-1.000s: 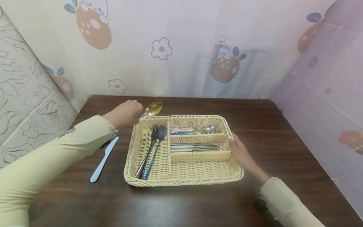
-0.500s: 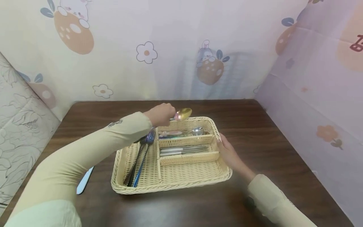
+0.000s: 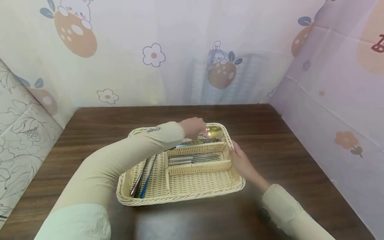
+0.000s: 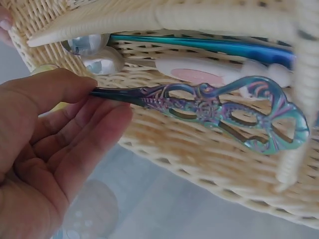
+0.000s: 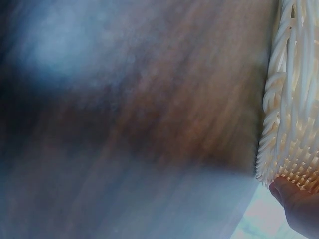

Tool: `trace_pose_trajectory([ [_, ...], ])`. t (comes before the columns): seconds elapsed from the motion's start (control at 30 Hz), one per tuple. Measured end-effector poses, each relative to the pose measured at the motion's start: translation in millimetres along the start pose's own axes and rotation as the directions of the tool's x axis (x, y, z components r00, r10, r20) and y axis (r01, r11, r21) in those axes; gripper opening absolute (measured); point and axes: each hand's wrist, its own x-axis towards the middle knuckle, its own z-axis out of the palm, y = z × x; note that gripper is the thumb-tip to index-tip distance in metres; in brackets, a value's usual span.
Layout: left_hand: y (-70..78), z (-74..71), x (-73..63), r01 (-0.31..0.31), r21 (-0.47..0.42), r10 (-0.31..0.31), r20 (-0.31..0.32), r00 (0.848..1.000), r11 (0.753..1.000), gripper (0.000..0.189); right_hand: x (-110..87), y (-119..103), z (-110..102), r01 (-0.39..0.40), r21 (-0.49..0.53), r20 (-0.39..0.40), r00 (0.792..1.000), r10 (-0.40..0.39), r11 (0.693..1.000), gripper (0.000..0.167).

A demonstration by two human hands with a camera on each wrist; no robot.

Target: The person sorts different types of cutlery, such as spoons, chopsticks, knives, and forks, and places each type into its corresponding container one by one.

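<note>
Between thumb and fingers, my left hand [image 3: 193, 127] pinches a spoon with a gold bowl [image 3: 213, 132] over the back right compartment of a cream wicker basket [image 3: 207, 180]. In the left wrist view, the spoon's openwork handle [image 4: 204, 107] shines purple and teal. Below it in that compartment lie a teal-blue handle [image 4: 199, 45] and a small spoon with a white and pink handle [image 4: 189, 69]. My right hand [image 3: 241, 161] grips the basket's right side, its thumb on the wall; the right wrist view catches part of this hand [image 5: 299, 204] at the wicker.
Dark and blue fork handles [image 3: 147, 180] lie in the left compartment, their heads hidden by my left sleeve. Slim cutlery with white handles [image 3: 192, 159] fills the middle right slot. The brown wooden table [image 3: 288, 146] meets a patterned curtain [image 3: 180, 80] at the back.
My left hand has carried the spoon rightward from the basket's back left corner, then lower over the back right compartment. My left arm now covers the light-blue knife. My right hand keeps its grip.
</note>
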Motion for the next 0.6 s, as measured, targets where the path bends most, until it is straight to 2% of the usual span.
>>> trace_pose_trajectory([
  [0.17, 3.1, 11.3, 14.8, 0.0, 0.022, -0.002, 0.057, 0.998, 1.0, 0.042, -0.1, 0.5, -1.0, 0.028, -0.062, -0.016, 0.999, -0.029, 0.998, 0.049],
  [0.27, 3.5, 18.0, 18.8, -0.001, 0.051, -0.003, 0.07, 0.998, 0.999, 0.031, -0.3, 0.7, -1.7, 0.035, -0.062, -0.011, 0.999, -0.036, 0.997, 0.049],
  [0.43, 2.8, 25.6, 21.9, -0.007, 0.145, -0.003, 0.064, 0.998, 0.989, 0.023, -0.6, 1.0, -2.3, 0.031, -0.045, -0.003, 0.999, -0.032, 0.999, 0.049],
  [0.6, 2.6, 27.7, 23.3, 0.028, 0.161, -0.039, 0.061, 0.997, 0.987, 0.022, -0.6, 0.4, -1.5, 0.021, -0.028, 0.004, 1.0, -0.021, 0.999, 0.049],
])
